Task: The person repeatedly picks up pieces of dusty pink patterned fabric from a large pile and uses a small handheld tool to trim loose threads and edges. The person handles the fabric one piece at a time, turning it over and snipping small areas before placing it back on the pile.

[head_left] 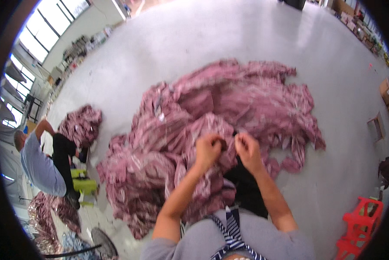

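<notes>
Head view, looking down: both my forearms enter from the lower edge and meet over a large pile (229, 108) of pink patterned cloth spread on the grey floor (194, 39). My left hand (208, 149) is closed in a fist, pinching a fold of one cloth piece (212, 125) at the near edge of the pile. My right hand (247, 147) is also closed, fingers curled on the same piece just beside the left; the two hands are near each other but not touching. Whether a small item is held between the fingers cannot be told, as the picture is blurred there. A black cloth (246, 186) lies under my right forearm, between the pile and my body. Progress, as a judgement: the piece in hand is gripped and partly raised from the pile, and nearly all of the pile lies loose and unsorted beyond it, so most of the work appears to remain. To my left, well apart, another person (40, 162) sits bent over a smaller heap (82, 125) of the same pink cloth, and a further bundle (51, 212) lies near that person at the lower left. A red stool (359, 225) stands at the lower right. Cardboard boxes (385, 91) sit along the far right edge.
</notes>
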`<move>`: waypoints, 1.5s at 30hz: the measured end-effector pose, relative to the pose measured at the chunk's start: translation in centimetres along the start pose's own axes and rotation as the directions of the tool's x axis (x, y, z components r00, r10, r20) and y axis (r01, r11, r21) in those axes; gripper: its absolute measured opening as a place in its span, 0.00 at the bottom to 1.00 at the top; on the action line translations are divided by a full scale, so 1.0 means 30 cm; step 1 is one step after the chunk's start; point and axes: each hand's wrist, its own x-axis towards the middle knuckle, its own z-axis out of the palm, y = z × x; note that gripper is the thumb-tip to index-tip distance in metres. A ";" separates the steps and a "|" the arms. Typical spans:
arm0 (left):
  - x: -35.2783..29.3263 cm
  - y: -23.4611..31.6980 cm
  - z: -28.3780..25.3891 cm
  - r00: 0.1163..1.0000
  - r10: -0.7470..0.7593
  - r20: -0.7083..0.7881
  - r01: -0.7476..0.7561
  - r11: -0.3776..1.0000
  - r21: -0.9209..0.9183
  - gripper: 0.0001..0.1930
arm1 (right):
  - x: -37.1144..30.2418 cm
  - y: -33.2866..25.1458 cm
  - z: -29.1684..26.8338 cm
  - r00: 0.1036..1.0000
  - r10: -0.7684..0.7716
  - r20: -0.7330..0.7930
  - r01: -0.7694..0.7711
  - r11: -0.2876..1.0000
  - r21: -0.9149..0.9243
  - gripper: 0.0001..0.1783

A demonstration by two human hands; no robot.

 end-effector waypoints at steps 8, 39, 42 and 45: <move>-0.009 0.130 -0.171 0.852 -0.191 0.487 0.501 0.567 -0.654 0.09 | 0.002 -0.167 -0.054 0.966 0.211 0.147 -0.250 0.901 0.355 0.06; -0.063 0.135 -0.178 0.842 -0.095 0.531 0.436 0.701 -0.565 0.10 | -0.003 -0.267 -0.114 0.876 -0.373 0.306 0.482 0.676 -0.557 0.14; -0.062 0.150 -0.182 0.832 -0.092 0.547 0.436 0.719 -0.542 0.10 | 0.011 -0.252 -0.123 0.837 -0.394 0.379 0.547 0.599 -0.585 0.16; -0.058 0.153 -0.183 0.824 -0.069 0.563 0.415 0.749 -0.516 0.10 | 0.016 -0.258 -0.130 0.814 -0.395 0.427 0.581 0.562 -0.589 0.16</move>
